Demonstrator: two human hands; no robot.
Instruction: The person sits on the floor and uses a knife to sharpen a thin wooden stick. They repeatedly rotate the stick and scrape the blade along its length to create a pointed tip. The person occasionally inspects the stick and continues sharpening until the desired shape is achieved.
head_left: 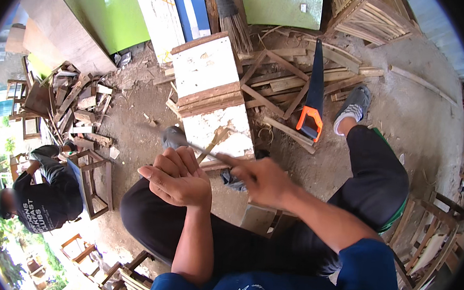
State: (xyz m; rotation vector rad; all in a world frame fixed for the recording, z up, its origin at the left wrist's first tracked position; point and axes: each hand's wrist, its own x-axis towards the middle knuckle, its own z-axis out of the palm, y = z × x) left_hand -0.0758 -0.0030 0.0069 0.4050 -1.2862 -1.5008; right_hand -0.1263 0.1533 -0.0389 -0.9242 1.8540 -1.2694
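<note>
My right hand (pixel 266 183) is closed round one end of a long, thin, dark tool (pixel 209 153). The tool points left past my other hand and blurs toward its far end, so its kind is unclear. Just left of it, my left hand (pixel 181 178) is held up with curled fingers; what they hold, if anything, is hidden. Beyond my knuckles stands a white-topped wooden bench (pixel 205 72) with brown wooden strips across its middle. A pale wood sliver (pixel 216 141) shows on its near part, its lower end close to my left fingers.
A handsaw (pixel 315 86) with an orange handle lies on wood strips (pixel 280 86) at right. Scrap wood (pixel 85 106) is heaped at left, near a seated person (pixel 47 201). A broom (pixel 233 22) and boards (pixel 109 12) stand behind. Wooden frames (pixel 432 237) are at lower right.
</note>
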